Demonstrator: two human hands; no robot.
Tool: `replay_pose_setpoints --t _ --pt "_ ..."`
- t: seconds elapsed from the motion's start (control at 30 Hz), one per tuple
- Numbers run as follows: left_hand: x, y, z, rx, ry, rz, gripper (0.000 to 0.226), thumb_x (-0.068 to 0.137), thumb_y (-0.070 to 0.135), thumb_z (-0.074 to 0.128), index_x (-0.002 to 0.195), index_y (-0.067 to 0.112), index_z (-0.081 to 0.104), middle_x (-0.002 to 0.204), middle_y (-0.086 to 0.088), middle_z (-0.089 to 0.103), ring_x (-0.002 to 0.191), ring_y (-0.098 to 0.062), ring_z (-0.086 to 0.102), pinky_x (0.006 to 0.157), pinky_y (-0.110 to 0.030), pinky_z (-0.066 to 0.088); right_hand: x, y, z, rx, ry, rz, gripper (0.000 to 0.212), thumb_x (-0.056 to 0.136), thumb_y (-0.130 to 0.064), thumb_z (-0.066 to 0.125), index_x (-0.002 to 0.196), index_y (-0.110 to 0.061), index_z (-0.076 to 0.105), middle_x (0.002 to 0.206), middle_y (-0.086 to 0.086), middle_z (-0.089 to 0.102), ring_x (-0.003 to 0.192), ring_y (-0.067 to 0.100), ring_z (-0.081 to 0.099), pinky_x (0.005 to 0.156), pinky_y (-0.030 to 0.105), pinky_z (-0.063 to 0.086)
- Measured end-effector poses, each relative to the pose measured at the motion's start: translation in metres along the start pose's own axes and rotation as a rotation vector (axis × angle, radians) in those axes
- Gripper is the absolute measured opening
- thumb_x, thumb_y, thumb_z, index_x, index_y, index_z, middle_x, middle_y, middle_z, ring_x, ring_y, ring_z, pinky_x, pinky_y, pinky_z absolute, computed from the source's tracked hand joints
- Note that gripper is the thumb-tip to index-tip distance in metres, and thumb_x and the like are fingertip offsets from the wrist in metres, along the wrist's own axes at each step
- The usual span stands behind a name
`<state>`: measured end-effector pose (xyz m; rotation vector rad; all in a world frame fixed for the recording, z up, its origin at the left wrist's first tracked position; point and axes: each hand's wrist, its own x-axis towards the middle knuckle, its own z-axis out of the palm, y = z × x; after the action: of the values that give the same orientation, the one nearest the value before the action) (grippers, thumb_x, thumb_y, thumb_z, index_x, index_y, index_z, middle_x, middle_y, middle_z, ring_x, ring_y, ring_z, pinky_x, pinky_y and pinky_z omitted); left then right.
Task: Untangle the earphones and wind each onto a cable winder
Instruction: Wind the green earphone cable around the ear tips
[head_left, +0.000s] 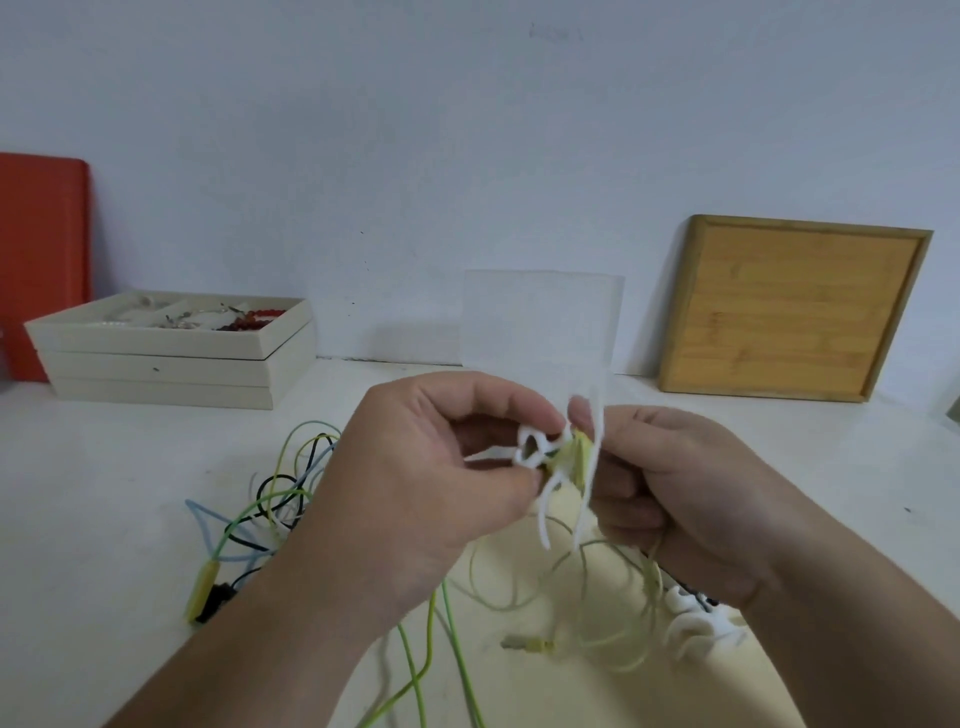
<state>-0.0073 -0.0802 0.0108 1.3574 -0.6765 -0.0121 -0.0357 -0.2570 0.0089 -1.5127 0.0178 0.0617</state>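
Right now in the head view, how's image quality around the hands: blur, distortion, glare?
Head view: lighting soft and even, no glare; the left hand and right hand are slightly soft, the white plastic cable winder between them smeared, detail lost; wide-angle bending shows at the leaning wooden tray; the tangled coloured earphone cables on the white table read clearly enough.
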Motion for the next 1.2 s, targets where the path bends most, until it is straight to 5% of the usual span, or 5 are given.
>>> replay_pose_setpoints --t 0.33,0.5,0.7,0.83,1.2 --pt "0.007 -0.005 -0.009 0.141 0.448 0.0 0.031 0.07 -0.012 0.077 0.078 0.018 0.076 0.077 0.001 0.078 0.075 -0.015 0.075 0.073 -0.029 0.057 0.0 0.013 0.016 -0.246 -0.133 -0.045 0.04 0.103 -0.03 0.05 0.069 -0.016 0.067 0.055 -0.002 0.028 0.049 0.013 0.019 0.046 0.023 0.017" --pt "0.005 -0.005 -0.01 0.338 0.504 0.004 0.028 0.075 -0.005 0.075 0.077 0.023 0.074 0.07 0.012 0.075 0.062 0.003 0.068 0.052 -0.008 0.046 -0.002 0.01 0.018 -0.364 -0.227 -0.15 0.026 0.09 -0.036 0.055 0.082 -0.019 0.073 0.054 -0.011 0.036 0.052 0.014 0.024 0.049 0.025 0.02" --pt "0.003 -0.009 -0.009 0.57 0.378 0.161 0.032 0.075 -0.004 0.074 0.078 0.029 0.074 0.083 0.013 0.072 0.079 0.001 0.071 0.061 -0.008 0.051 -0.008 -0.001 0.01 -0.373 -0.163 -0.197 0.027 0.084 -0.035 0.063 0.074 -0.013 0.074 0.051 -0.005 0.034 0.049 0.014 0.024 0.045 0.024 0.021" --pt "0.001 -0.012 -0.009 0.799 0.217 0.311 0.036 0.071 -0.009 0.074 0.083 0.025 0.075 0.088 0.015 0.066 0.083 -0.008 0.067 0.072 -0.027 0.059 -0.012 -0.007 0.001 -0.42 -0.072 -0.251 0.026 0.081 -0.036 0.065 0.074 -0.012 0.073 0.05 -0.002 0.033 0.048 0.017 0.023 0.048 0.027 0.019" --pt "-0.002 -0.005 -0.003 0.572 -0.026 0.045 0.041 0.071 -0.013 0.071 0.073 0.027 0.076 0.082 0.012 0.074 0.076 -0.007 0.073 0.067 -0.016 0.055 -0.015 -0.019 -0.008 -0.59 0.197 -0.427 0.017 0.076 -0.038 0.076 0.07 -0.021 0.074 0.049 0.001 0.041 0.043 0.011 0.03 0.042 0.02 0.029"
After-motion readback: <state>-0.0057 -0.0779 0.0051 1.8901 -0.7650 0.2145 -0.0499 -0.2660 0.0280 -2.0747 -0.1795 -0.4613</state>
